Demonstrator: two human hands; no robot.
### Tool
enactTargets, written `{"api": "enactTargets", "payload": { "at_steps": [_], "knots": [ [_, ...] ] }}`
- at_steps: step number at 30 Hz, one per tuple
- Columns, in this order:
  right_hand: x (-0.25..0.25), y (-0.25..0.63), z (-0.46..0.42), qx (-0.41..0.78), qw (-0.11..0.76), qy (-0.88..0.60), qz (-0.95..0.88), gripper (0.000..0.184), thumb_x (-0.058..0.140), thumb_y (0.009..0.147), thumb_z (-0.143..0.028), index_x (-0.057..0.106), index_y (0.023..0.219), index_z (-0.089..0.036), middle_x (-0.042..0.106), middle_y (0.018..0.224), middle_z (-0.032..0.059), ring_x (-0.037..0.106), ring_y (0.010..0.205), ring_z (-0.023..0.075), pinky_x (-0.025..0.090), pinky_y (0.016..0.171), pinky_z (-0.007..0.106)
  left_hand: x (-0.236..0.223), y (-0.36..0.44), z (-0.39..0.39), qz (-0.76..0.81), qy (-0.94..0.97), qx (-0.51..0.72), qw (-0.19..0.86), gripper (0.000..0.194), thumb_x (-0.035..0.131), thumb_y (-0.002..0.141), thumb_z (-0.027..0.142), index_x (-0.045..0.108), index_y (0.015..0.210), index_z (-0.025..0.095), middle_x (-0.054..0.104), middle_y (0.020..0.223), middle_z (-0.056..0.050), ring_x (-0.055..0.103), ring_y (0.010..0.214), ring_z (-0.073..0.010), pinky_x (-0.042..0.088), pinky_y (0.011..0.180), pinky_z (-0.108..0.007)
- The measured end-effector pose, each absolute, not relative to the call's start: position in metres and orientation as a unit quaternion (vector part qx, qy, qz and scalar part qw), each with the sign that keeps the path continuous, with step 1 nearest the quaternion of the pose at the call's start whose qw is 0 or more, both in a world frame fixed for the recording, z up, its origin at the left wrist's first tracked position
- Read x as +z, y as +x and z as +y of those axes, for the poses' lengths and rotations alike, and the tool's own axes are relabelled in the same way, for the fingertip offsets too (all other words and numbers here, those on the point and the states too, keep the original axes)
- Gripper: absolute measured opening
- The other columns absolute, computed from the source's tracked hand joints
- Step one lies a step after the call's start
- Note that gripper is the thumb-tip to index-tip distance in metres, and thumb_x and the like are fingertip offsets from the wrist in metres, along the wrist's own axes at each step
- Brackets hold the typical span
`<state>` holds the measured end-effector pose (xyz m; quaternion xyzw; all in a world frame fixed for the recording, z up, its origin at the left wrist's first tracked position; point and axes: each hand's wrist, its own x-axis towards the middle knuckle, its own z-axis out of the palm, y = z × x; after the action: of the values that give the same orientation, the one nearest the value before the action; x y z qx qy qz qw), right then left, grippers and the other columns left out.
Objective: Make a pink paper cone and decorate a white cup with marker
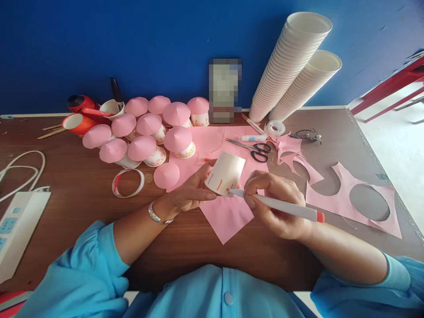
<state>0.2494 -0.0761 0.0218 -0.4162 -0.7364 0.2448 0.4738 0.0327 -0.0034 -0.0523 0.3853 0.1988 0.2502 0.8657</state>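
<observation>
A white paper cup [228, 170], tilted with its rim toward me, is gripped in my left hand [194, 187]. Short red-orange strokes run along the cup near its rim. My right hand [276, 201] holds a white marker [288, 207] with a red end, its tip touching the cup by the strokes. Beneath both hands lie sheets of pink paper [227, 221]. Just beyond the cup are black-handled scissors [253, 148] and a glue stick [253, 138]. A flat pink cone [166, 176] lies left of the cup.
Several decorated cups with pink cone tops [150, 123] stand at back left. Two tall cup stacks [291, 62] lean at back right, near a phone [225, 90] against the blue wall. Tape rolls [128, 182], paper offcuts [338, 194] and a power strip [23, 229] lie around.
</observation>
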Motion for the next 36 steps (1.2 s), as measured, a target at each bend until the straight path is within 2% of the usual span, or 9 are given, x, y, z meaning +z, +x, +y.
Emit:
{"api": "enactTargets", "payload": {
  "at_steps": [2,7,13,16,20,26,30,36],
  "knots": [
    [0.021,0.249,-0.076,0.248,0.469,-0.413,-0.74,0.014,0.057,0.089,-0.011,0.056,0.086,-0.024,0.064,0.071,-0.0014,0.059,0.057,0.0131,0.047,0.053,0.025,-0.053,0.033,-0.003,0.174,0.38,0.248,0.874,0.088,0.092,0.071,0.026,0.053,0.15,0.028,0.074,0.13,-0.012,0.073,0.115,-0.0289,0.056,0.089,-0.034],
    [0.019,0.248,-0.076,0.278,0.493,-0.389,-0.727,0.014,0.056,0.091,-0.01,0.057,0.088,-0.024,0.063,0.071,-0.0016,0.059,0.058,0.0129,0.048,0.053,0.026,-0.048,0.036,-0.004,0.178,0.369,0.252,0.877,0.082,0.092,0.072,0.029,0.058,0.147,0.024,0.076,0.129,-0.015,0.073,0.121,-0.0351,0.055,0.105,-0.047],
    [0.016,0.251,-0.076,0.304,0.525,-0.39,-0.693,0.011,0.059,0.093,-0.014,0.061,0.087,-0.024,0.064,0.071,0.0,0.061,0.059,0.0152,0.049,0.053,0.029,-0.045,0.034,-0.005,0.192,0.368,0.263,0.871,0.07,0.09,0.077,0.028,0.062,0.14,0.021,0.08,0.115,-0.013,0.077,0.111,-0.0312,0.061,0.096,-0.044],
    [0.013,0.253,-0.076,0.31,0.533,-0.393,-0.683,0.009,0.061,0.093,-0.015,0.062,0.088,-0.023,0.064,0.073,0.0002,0.061,0.06,0.0155,0.05,0.055,0.03,-0.046,0.035,-0.005,0.194,0.383,0.28,0.858,0.065,0.088,0.079,0.028,0.064,0.139,0.021,0.079,0.115,-0.013,0.076,0.109,-0.0307,0.062,0.094,-0.044],
    [0.009,0.255,-0.075,0.292,0.532,-0.418,-0.676,0.01,0.063,0.093,-0.015,0.062,0.088,-0.023,0.066,0.073,0.0007,0.064,0.064,0.017,0.051,0.057,0.031,-0.046,0.037,-0.004,0.192,0.391,0.287,0.853,0.058,0.085,0.083,0.029,0.066,0.137,0.021,0.077,0.126,-0.016,0.075,0.113,-0.0324,0.062,0.096,-0.047],
    [0.008,0.253,-0.072,0.258,0.532,-0.434,-0.68,0.011,0.062,0.093,-0.013,0.062,0.088,-0.023,0.067,0.075,-0.0001,0.064,0.062,0.0144,0.052,0.058,0.028,-0.051,0.033,-0.004,0.17,0.388,0.274,0.863,0.057,0.083,0.085,0.028,0.066,0.139,0.019,0.079,0.12,-0.016,0.075,0.118,-0.0324,0.059,0.105,-0.048],
    [0.008,0.252,-0.071,0.248,0.523,-0.439,-0.687,0.01,0.063,0.092,-0.014,0.062,0.088,-0.023,0.067,0.074,-0.0002,0.063,0.061,0.014,0.051,0.055,0.027,-0.053,0.032,-0.005,0.167,0.377,0.272,0.869,0.057,0.083,0.085,0.024,0.066,0.14,0.021,0.077,0.126,-0.014,0.074,0.118,-0.0317,0.057,0.109,-0.052],
    [0.013,0.252,-0.072,0.236,0.504,-0.444,-0.702,0.011,0.062,0.091,-0.013,0.06,0.086,-0.024,0.069,0.074,0.0,0.063,0.06,0.0142,0.052,0.055,0.028,-0.053,0.033,-0.005,0.164,0.38,0.253,0.875,0.043,0.083,0.085,0.024,0.072,0.126,0.019,0.079,0.121,-0.012,0.076,0.114,-0.0307,0.056,0.111,-0.053]
  ]
}}
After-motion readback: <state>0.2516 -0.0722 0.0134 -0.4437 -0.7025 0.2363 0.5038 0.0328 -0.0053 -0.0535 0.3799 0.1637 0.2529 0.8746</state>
